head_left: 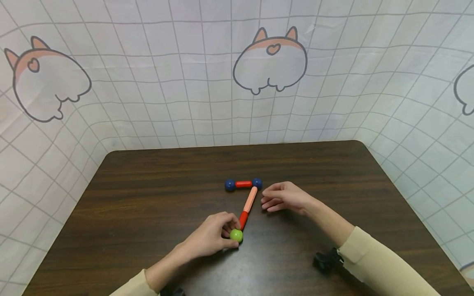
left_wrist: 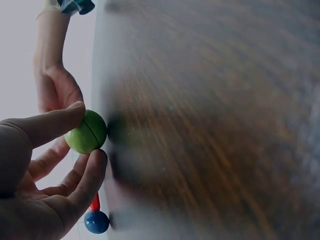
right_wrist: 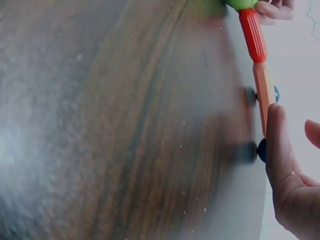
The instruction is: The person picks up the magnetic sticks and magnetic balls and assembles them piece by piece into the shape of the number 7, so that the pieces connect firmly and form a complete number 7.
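Observation:
My left hand (head_left: pixel 212 234) pinches a shiny green ball (head_left: pixel 236 235) between thumb and fingers, low over the table. From that ball a short red rod (head_left: pixel 243 220) runs on into a longer orange rod (head_left: pixel 250 199), whose far end meets a dark blue ball (head_left: pixel 257 183). A second red rod (head_left: pixel 243 184) links that ball to another blue ball (head_left: pixel 230 185) on its left. My right hand (head_left: pixel 286 197) is beside the orange rod and holds nothing, its fingers loosely bent. In the right wrist view the red rod (right_wrist: pixel 253 35) shows its ridged sides.
The dark wood table (head_left: pixel 148 185) ends at a white grid-patterned curtain (head_left: pixel 166 82) behind and at both sides. Black wrist devices (head_left: pixel 326 260) sit at the cuffs of the cream sleeves (head_left: pixel 381 263).

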The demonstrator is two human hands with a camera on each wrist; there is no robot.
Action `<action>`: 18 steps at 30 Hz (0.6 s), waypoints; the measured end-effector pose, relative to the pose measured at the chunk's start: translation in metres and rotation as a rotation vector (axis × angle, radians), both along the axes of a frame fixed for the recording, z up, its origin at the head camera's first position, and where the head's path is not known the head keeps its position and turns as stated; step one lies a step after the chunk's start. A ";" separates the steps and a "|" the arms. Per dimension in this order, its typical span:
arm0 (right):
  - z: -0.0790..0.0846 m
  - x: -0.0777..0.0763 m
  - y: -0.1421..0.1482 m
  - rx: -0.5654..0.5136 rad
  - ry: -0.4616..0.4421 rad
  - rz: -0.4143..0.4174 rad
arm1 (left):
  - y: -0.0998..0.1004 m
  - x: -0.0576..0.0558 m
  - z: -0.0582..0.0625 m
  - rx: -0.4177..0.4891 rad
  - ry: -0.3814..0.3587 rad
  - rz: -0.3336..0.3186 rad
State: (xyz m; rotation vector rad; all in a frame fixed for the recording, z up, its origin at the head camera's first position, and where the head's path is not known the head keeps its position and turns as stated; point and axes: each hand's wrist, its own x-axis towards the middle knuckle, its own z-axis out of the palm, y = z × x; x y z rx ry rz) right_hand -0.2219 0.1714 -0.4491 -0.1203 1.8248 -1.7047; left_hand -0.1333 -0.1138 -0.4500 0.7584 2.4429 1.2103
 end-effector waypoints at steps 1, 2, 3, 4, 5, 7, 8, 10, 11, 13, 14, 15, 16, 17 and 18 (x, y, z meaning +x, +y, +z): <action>0.001 0.000 0.001 0.001 0.012 0.006 | 0.000 0.000 0.000 -0.003 0.001 0.000; 0.001 0.000 0.003 0.002 0.021 0.008 | 0.000 0.000 -0.001 -0.005 0.003 0.000; 0.002 0.000 0.005 0.003 0.033 0.012 | -0.001 0.000 -0.001 -0.006 0.004 -0.002; 0.002 -0.001 0.006 0.005 0.040 0.012 | -0.001 0.000 -0.001 -0.008 0.005 -0.005; 0.003 -0.001 0.009 0.008 0.054 0.015 | -0.001 0.000 -0.001 -0.010 0.009 -0.008; 0.004 -0.002 0.014 0.012 0.080 0.018 | -0.002 0.000 0.000 -0.008 0.012 -0.019; 0.004 -0.003 0.017 0.018 0.094 0.020 | -0.002 0.001 0.000 -0.008 0.014 -0.026; 0.004 -0.003 0.024 0.031 0.126 0.025 | -0.004 0.001 0.001 -0.009 0.020 -0.035; 0.005 -0.004 0.028 0.040 0.142 0.029 | -0.006 0.001 0.002 -0.014 0.025 -0.035; 0.004 -0.005 0.035 0.068 0.178 0.040 | -0.011 0.000 0.003 -0.021 0.043 -0.025; 0.004 -0.005 0.039 0.085 0.200 0.046 | -0.014 -0.002 0.004 -0.025 0.060 -0.015; 0.005 -0.005 0.043 0.106 0.222 0.048 | -0.018 -0.004 0.004 -0.030 0.080 -0.002; 0.005 -0.005 0.047 0.134 0.246 0.049 | -0.022 -0.006 0.005 -0.034 0.102 0.012; 0.006 -0.005 0.050 0.158 0.272 0.049 | -0.027 -0.009 0.005 -0.039 0.128 0.027; 0.007 -0.005 0.054 0.189 0.301 0.046 | -0.031 -0.012 0.006 -0.040 0.155 0.041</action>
